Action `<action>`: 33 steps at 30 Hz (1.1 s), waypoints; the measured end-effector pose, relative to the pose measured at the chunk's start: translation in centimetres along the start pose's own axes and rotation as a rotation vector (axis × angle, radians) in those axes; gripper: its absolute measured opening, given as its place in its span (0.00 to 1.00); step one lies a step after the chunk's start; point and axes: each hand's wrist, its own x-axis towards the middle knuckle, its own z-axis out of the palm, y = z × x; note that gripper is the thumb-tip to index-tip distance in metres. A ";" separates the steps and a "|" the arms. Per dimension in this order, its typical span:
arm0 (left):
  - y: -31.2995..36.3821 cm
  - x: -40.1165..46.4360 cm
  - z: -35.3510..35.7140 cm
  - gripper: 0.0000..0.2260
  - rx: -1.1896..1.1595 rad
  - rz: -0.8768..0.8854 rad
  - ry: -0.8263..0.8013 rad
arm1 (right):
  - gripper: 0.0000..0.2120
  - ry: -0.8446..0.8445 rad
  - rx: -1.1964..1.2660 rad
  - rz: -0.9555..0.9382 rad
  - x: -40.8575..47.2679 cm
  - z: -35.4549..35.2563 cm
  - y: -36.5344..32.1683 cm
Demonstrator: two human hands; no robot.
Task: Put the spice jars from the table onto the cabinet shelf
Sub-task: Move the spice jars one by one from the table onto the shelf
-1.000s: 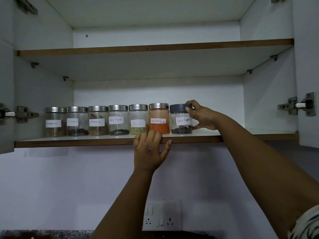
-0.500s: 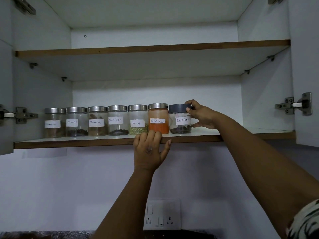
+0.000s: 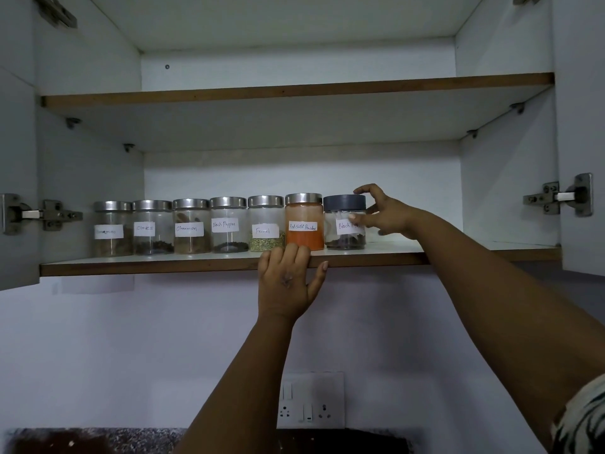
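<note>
White cabinet interior with two wood-edged shelves, seen from below. On the lower shelf (image 3: pixel 163 267) stand seven spice jars in a row, sides touching or nearly so. Six have silver lids; readable labels run Cloves, Cinnamon, Black Pepper, Fennel, Red Chilli Powder. The red chilli jar (image 3: pixel 304 222) holds orange powder. At the right end of the row stands the dark-lidded jar (image 3: pixel 343 222), upright on the shelf, its label partly hidden. The right hand (image 3: pixel 384 216) is spread loosely beside it, fingertips touching its lid and label, not gripping. The left hand (image 3: pixel 288 283) curls its fingers over the shelf's front edge, below the chilli jar. A wall socket panel (image 3: pixel 311 401) sits beneath.
</note>
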 end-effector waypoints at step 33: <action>8.6 -47.5 -23.8 0.31 -0.483 -0.997 -1.219 | 0.46 -0.478 -0.290 0.079 -44.7 38.8 19.3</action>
